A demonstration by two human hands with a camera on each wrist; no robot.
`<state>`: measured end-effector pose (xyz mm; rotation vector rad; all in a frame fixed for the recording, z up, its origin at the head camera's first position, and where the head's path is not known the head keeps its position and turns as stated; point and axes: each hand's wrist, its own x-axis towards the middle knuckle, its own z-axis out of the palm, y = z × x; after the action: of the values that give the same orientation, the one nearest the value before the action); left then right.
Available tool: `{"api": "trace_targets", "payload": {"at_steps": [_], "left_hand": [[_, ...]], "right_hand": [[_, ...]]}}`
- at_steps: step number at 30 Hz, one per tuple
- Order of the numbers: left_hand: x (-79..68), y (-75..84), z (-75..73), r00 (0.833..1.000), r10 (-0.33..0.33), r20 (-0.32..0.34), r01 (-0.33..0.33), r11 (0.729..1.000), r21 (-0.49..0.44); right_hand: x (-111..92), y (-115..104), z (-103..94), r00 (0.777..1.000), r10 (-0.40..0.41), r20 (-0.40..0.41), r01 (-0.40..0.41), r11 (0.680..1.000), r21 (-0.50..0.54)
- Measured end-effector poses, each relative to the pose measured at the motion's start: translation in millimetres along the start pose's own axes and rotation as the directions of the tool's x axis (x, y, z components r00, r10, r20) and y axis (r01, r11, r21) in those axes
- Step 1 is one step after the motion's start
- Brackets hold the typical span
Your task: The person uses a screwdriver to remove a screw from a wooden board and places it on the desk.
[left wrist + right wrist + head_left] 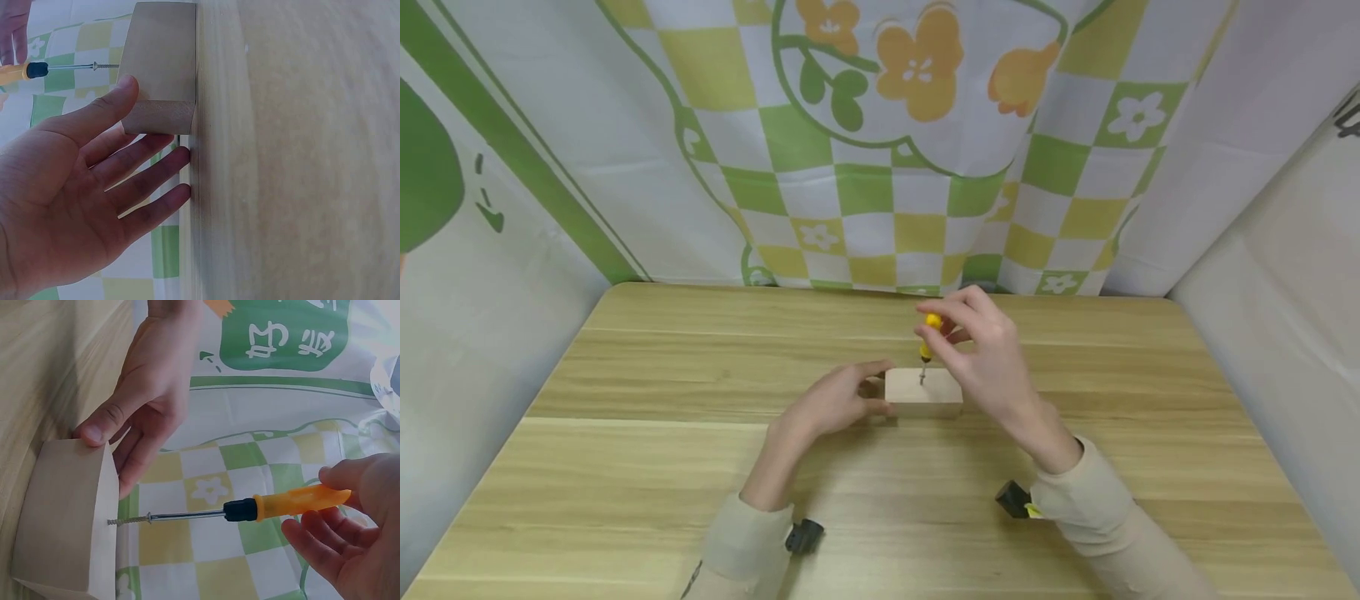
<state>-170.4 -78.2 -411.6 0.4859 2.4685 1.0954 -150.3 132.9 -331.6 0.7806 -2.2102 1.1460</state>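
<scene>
A pale rectangular wooden block (923, 408) lies on the tabletop. My left hand (835, 403) holds its left end, the thumb (119, 100) against the near side and fingers reaching round behind; the lower fingers are spread apart from it. From the block's top face stands a metal screw (130, 520), much of its thread exposed. A screwdriver (297, 501) with a yellow-orange handle, black collar and thin shaft stands above, its tip meeting the screw head. My right hand (992, 354) grips the handle's upper part between thumb and fingers.
The wood-grain table (647, 467) spreads around the block on all sides. A curtain (865, 192) with green and yellow checks and orange flowers hangs along its back edge. White printed fabric (1292, 275) closes in the sides. Small dark cameras (805, 537) sit at the wrists.
</scene>
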Motion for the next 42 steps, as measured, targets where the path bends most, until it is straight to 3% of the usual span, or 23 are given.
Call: {"api": "trace_targets", "payload": {"at_steps": [9,18,24,35,42], "left_hand": [[-0.9,0.5,-0.2,1.0,-0.005,-0.005,0.005,1.0,0.012],[-1.0,0.1,0.0,1.0,-0.006,0.001,0.006,1.0,0.003],[-1.4,-0.6,0.1,1.0,-0.001,-0.003,0.001,1.0,0.001],[-1.2,0.0,-0.9,1.0,0.007,0.003,-0.007,1.0,-0.003],[-1.4,0.4,-0.2,1.0,0.013,-0.001,-0.013,1.0,-0.013]], "right_hand": [[0.1,-2.2,-1.7,0.998,-0.008,0.07,0.002,0.996,0.087],[-1.2,0.7,1.8,1.0,0.011,-0.014,-0.01,0.999,0.043],[-1.3,1.8,0.3,1.0,-0.011,-0.015,0.011,0.999,0.049],[0.5,0.2,-0.6,0.993,0.034,0.11,-0.048,0.99,0.133],[1.9,0.3,-1.0,0.999,-0.012,0.038,0.011,0.999,0.048]]}}
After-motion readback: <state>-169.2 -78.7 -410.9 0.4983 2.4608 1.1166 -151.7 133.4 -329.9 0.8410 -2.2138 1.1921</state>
